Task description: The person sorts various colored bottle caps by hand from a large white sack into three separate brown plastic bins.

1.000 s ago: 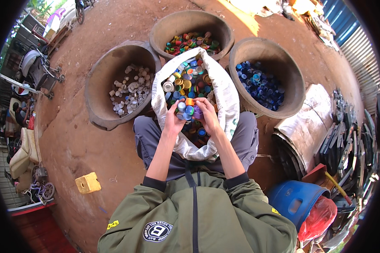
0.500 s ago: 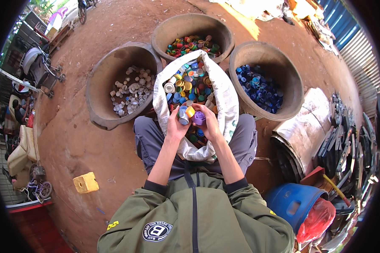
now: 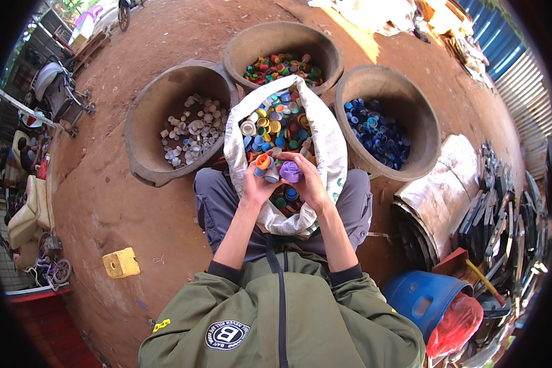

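Observation:
A white woven sack (image 3: 332,141) full of mixed coloured bottle caps stands open between my knees. My left hand (image 3: 254,187) is cupped around a few caps, among them an orange one (image 3: 263,161) and a pale silvery one (image 3: 272,175). My right hand (image 3: 310,184) grips a purple cap (image 3: 291,172) beside them, its fingers curled over the top. Both hands are close together over the sack's mouth, fingertips nearly meeting, so some of what they hold is hidden.
Three tubs surround the sack: white caps in the left (image 3: 141,122), mixed colours in the back (image 3: 239,46), blue in the right (image 3: 426,122). A yellow block (image 3: 121,262) lies left. A blue drum (image 3: 414,297) and stacked scrap (image 3: 490,227) lie right. Strollers (image 3: 52,89) line the far left.
My hands are a little lower in the picture than a second ago. The orange cap has shifted left and tipped, and the caps in my fingers are rearranged.

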The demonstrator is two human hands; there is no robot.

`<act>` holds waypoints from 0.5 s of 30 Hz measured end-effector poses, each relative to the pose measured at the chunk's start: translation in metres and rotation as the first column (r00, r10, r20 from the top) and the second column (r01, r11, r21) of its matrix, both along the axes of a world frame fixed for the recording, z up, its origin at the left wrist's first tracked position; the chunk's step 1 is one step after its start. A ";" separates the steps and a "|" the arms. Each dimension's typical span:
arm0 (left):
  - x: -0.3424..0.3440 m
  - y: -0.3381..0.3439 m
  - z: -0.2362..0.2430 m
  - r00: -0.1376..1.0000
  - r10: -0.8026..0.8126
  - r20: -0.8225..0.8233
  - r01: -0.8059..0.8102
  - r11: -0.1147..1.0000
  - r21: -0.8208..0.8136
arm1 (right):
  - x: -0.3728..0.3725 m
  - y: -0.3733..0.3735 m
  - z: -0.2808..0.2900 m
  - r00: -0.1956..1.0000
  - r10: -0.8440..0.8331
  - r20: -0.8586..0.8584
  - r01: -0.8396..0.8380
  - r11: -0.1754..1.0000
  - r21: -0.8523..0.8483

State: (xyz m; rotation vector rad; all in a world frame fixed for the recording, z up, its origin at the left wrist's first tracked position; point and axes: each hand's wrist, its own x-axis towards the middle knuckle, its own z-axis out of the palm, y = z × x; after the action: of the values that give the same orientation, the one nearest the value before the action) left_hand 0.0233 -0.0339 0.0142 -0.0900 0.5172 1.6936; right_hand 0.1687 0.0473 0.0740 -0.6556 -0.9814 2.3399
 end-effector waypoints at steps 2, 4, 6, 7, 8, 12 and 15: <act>0.000 0.000 -0.003 1.000 0.007 0.018 -0.007 1.000 0.008 | 0.007 0.002 0.007 1.000 0.013 -0.013 -0.014 0.997 -0.071; -0.001 0.000 -0.009 0.999 -0.004 0.040 0.001 0.997 0.077 | 0.009 0.004 0.004 1.000 0.013 -0.023 -0.015 0.996 -0.083; -0.001 -0.001 -0.010 0.995 0.009 0.096 -0.019 0.994 0.104 | 0.008 0.004 0.000 0.999 0.019 -0.049 -0.024 0.994 -0.106; 0.000 -0.001 -0.010 0.992 0.016 0.125 -0.030 0.993 0.117 | 0.010 0.004 0.000 0.998 0.010 -0.062 -0.019 0.991 -0.135; 0.000 -0.001 -0.009 0.988 0.016 0.156 -0.039 0.989 0.142 | 0.011 0.004 0.003 0.997 0.003 -0.078 -0.016 0.986 -0.166; 0.003 -0.001 -0.001 0.963 0.040 0.266 -0.086 0.983 0.163 | 0.013 0.003 0.001 0.953 -0.067 -0.294 -0.046 0.931 -0.362; 0.003 -0.002 -0.003 0.965 0.051 0.257 -0.093 0.984 0.155 | 0.014 0.002 -0.006 0.960 -0.049 -0.277 -0.018 0.972 -0.232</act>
State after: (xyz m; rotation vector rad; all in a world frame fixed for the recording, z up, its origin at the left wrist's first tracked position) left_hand 0.0266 -0.0363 0.0111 -0.2028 0.1838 1.7590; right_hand 0.1827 0.0492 0.0679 -0.3970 -0.5788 2.4701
